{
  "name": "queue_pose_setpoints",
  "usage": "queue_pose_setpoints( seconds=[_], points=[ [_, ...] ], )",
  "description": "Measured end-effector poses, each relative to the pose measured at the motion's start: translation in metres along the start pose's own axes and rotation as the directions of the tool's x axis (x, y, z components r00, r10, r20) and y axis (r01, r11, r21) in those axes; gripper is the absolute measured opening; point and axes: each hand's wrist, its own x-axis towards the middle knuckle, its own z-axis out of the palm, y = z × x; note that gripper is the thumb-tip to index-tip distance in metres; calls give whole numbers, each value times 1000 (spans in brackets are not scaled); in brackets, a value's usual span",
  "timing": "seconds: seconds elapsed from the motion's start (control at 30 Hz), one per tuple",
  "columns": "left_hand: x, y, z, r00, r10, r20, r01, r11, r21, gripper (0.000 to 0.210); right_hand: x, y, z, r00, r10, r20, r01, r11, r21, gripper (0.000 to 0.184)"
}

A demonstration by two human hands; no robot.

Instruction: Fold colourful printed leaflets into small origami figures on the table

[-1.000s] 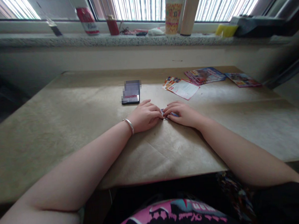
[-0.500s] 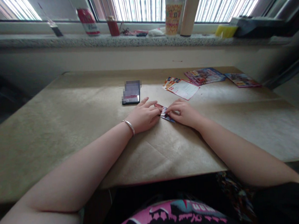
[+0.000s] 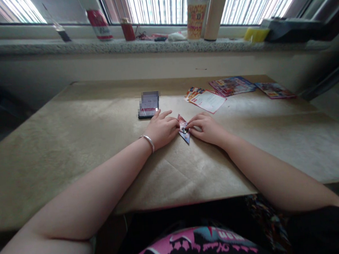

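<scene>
A small piece of folded, printed paper [image 3: 184, 135] lies on the table between my hands, with pointed ends at top and bottom. My left hand [image 3: 164, 129] wears a silver bangle and holds the paper's left edge with its fingertips; its upper fingers stretch outward. My right hand [image 3: 206, 127] pinches the paper from the right with thumb and fingers. Just beyond my left hand lies a phone [image 3: 149, 104], its screen partly blurred out.
Printed sheets [image 3: 208, 100] lie beyond my right hand, with colourful booklets [image 3: 232, 86] farther back. On the stone windowsill [image 3: 152, 46] stand a red can [image 3: 99, 25], a red bottle [image 3: 128, 30], a patterned cup [image 3: 196, 20] and a yellow object [image 3: 256, 35]. The table [image 3: 72, 149] has a beige cover.
The folded paper has turned so its lower point now aims more toward me. My left hand has shifted slightly left; more of the paper shows between my hands.
</scene>
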Motion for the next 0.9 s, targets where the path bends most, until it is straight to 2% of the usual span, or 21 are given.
queue_pose_setpoints(
  seconds=[0.13, 0.27, 0.4, 0.5, 0.6, 0.7, 0.9],
  points=[
    [3, 1, 1, 997, -78, 26, 78, 997, -7, 28, 1, 3, 3, 1000, -3, -20, 3, 1000, 13, 17],
    [5, 0, 3, 986, -153, 65, 153, 988, 4, 44, 3, 7, 6, 1000, 2, -22, -2, 1000, 14, 12],
    [6, -5, 7, 989, -133, 71, 136, 990, -43, 44, 4, 8, 8, 998, 52, -38, -51, 998, 32, 10],
    [7, -7, 9, 992, -115, 43, 118, 990, -75, 41, 4, 7, 9, 991, 89, -97, -88, 996, 18, 6],
    [7, -7, 10, 995, -94, 15, 95, 993, -71, 39, 4, 7, 10, 978, 140, -152, -144, 989, -20, 17],
    [7, -7, 10, 995, -95, 6, 95, 992, -88, 38, 4, 10, 12, 975, 180, -131, -185, 982, -27, 31],
    [8, -10, 14, 995, -99, 9, 100, 987, -130, 38, 5, 14, 14, 978, 180, -105, -181, 983, -6, 29]
  ],
)
